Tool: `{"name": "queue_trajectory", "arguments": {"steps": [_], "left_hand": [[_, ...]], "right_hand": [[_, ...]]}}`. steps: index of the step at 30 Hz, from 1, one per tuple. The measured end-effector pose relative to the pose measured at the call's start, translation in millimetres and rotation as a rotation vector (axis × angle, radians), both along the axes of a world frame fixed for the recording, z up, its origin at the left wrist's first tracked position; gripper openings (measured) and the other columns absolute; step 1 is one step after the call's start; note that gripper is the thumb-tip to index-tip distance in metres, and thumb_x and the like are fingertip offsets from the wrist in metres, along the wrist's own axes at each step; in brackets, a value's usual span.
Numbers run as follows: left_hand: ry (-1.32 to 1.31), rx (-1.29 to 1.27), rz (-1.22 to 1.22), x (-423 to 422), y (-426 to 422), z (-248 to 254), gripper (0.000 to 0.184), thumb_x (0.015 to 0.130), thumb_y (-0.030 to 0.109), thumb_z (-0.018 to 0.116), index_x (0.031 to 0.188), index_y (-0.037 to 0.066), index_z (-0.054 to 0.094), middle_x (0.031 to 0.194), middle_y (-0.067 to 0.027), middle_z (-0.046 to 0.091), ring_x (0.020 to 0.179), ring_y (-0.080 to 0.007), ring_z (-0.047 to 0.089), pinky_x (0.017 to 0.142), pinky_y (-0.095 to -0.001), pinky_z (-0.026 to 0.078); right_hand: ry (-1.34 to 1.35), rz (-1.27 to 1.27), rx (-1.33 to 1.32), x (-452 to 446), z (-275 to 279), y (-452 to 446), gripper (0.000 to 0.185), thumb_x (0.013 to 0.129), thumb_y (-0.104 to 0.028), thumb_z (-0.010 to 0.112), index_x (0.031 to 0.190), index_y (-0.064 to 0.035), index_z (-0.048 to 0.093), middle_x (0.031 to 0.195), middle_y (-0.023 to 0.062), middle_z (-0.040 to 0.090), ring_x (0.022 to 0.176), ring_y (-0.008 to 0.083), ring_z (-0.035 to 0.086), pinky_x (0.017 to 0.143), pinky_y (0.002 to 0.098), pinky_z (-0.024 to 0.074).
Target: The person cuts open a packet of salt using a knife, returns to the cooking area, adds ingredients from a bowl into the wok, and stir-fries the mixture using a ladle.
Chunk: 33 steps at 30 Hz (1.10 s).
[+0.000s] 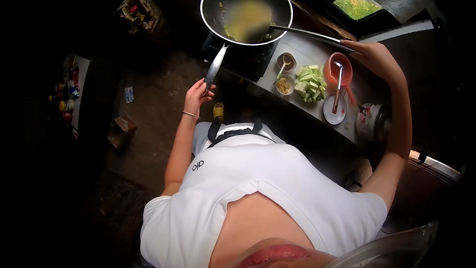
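Note:
My left hand (199, 94) is closed around the end of the wok's long handle (216, 63). The wok (204, 18) has a white rim and sits on a dark stove (264, 61). Yellowish food (245, 17), blurred, lies in it with darker bits around. My right hand (375, 58) grips the far end of a long-handled metal cooking utensil (313, 35). The handle slants over the wok's right rim; its dark head is smeared in the food, so I cannot tell its exact shape.
On the counter stand a small bowl with a spoon (282, 67), a bowl of chopped yellowish bits (284, 86), a pile of pale green vegetable chunks (310, 83), a red ladle-shaped container (345, 71) and a white plate (334, 110). A floral pot (368, 119) is nearer.

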<state>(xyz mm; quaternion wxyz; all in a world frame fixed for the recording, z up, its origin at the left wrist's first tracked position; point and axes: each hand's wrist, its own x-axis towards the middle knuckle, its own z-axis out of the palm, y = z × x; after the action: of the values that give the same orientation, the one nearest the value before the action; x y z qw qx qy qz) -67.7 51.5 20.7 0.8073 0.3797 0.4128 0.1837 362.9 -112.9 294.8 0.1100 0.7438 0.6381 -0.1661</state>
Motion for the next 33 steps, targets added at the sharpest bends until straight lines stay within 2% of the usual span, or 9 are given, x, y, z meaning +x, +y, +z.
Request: {"name": "queue_trajectory", "arguments": {"steps": [5, 8, 13, 18, 23, 26, 29, 31, 33], "left_hand": [[0.003, -0.002, 0.004, 1.3, 3.1, -2.8, 0.041, 0.092, 0.018, 0.05, 0.129, 0.001, 0.044, 0.1, -0.0119, 0.065, 0.073, -0.0117, 0.062, 0.064, -0.0228, 0.051], [0.013, -0.01, 0.001, 2.1, 3.1, 2.7, 0.041, 0.092, 0.017, 0.05, 0.129, 0.001, 0.044, 0.1, -0.0122, 0.065, 0.073, -0.0118, 0.062, 0.064, -0.023, 0.051], [0.01, -0.006, 0.011, 0.9, 0.8, 0.6, 0.04, 0.092, 0.017, 0.049, 0.129, 0.0, 0.044, 0.1, -0.0122, 0.065, 0.073, -0.0117, 0.062, 0.064, -0.0229, 0.051], [0.017, -0.005, -0.007, 0.7, 1.7, 1.0, 0.04, 0.092, 0.017, 0.049, 0.128, 0.0, 0.045, 0.1, -0.012, 0.065, 0.073, -0.0115, 0.062, 0.064, -0.0229, 0.05], [0.022, -0.009, -0.004, 0.6, 2.2, 1.2, 0.041, 0.092, 0.017, 0.05, 0.128, 0.001, 0.045, 0.099, -0.0118, 0.065, 0.073, -0.0114, 0.062, 0.065, -0.0228, 0.05], [0.011, -0.016, -0.002, 0.1, 0.4, 3.0, 0.041, 0.091, 0.018, 0.051, 0.128, 0.001, 0.045, 0.1, -0.012, 0.065, 0.073, -0.0117, 0.062, 0.065, -0.0229, 0.05], [0.004, -0.008, -0.014, -0.4, 1.9, 0.5, 0.041, 0.091, 0.017, 0.051, 0.129, 0.001, 0.045, 0.1, -0.0122, 0.065, 0.073, -0.0118, 0.062, 0.065, -0.023, 0.05], [0.011, -0.018, -0.006, -0.3, 3.4, -2.4, 0.042, 0.091, 0.017, 0.051, 0.129, 0.0, 0.044, 0.1, -0.0123, 0.065, 0.073, -0.0118, 0.062, 0.065, -0.0231, 0.05], [0.002, -0.013, -0.005, 0.2, 5.1, -3.1, 0.042, 0.091, 0.017, 0.051, 0.129, 0.0, 0.044, 0.1, -0.0123, 0.065, 0.073, -0.0117, 0.062, 0.064, -0.0231, 0.05]], "right_hand": [[-0.086, 0.061, 0.243, 18.1, -99.1, 10.5, 0.05, 0.09, -0.021, 0.053, 0.137, -0.03, 0.037, 0.071, 0.0139, 0.059, 0.064, 0.0296, 0.06, 0.059, 0.0406, 0.0477], [-0.109, -0.136, 0.193, 29.0, -113.3, 10.6, 0.049, 0.091, -0.024, 0.052, 0.137, -0.0293, 0.037, 0.07, 0.0145, 0.058, 0.064, 0.0301, 0.06, 0.059, 0.0409, 0.0479], [-0.075, -0.171, 0.261, 4.9, -149.5, 5.7, 0.05, 0.091, -0.023, 0.051, 0.138, -0.028, 0.034, 0.072, 0.0161, 0.059, 0.067, 0.0307, 0.061, 0.06, 0.043, 0.0476], [0.094, -0.281, 0.076, -31.3, -63.1, -21.4, 0.045, 0.09, -0.021, 0.054, 0.133, -0.0269, 0.044, 0.074, 0.0108, 0.061, 0.066, 0.0243, 0.06, 0.064, 0.0365, 0.0484], [0.068, -0.04, 0.126, -5.8, -5.8, -32.2, 0.042, 0.086, -0.018, 0.058, 0.127, -0.0244, 0.053, 0.074, 0.0084, 0.065, 0.064, 0.0228, 0.063, 0.063, 0.0327, 0.0502], [0.139, -0.225, -0.071, -25.1, -11.4, 5.2, 0.042, 0.085, -0.014, 0.059, 0.126, -0.021, 0.054, 0.08, 0.0135, 0.065, 0.069, 0.026, 0.063, 0.064, 0.035, 0.0482], [0.048, -0.034, 0.138, -6.7, -93.0, 14.2, 0.045, 0.091, -0.022, 0.053, 0.134, -0.0291, 0.044, 0.066, 0.0135, 0.057, 0.06, 0.0264, 0.056, 0.06, 0.0366, 0.0461], [0.028, 0.018, 0.261, 2.7, -104.5, 17.4, 0.045, 0.091, -0.026, 0.053, 0.134, -0.0305, 0.042, 0.065, 0.0138, 0.056, 0.06, 0.0266, 0.057, 0.059, 0.0384, 0.0461], [0.049, -0.257, 0.195, 7.5, -104.5, 22.5, 0.045, 0.091, -0.028, 0.052, 0.134, -0.0301, 0.041, 0.067, 0.0149, 0.057, 0.063, 0.0288, 0.059, 0.06, 0.0398, 0.0462]]}}
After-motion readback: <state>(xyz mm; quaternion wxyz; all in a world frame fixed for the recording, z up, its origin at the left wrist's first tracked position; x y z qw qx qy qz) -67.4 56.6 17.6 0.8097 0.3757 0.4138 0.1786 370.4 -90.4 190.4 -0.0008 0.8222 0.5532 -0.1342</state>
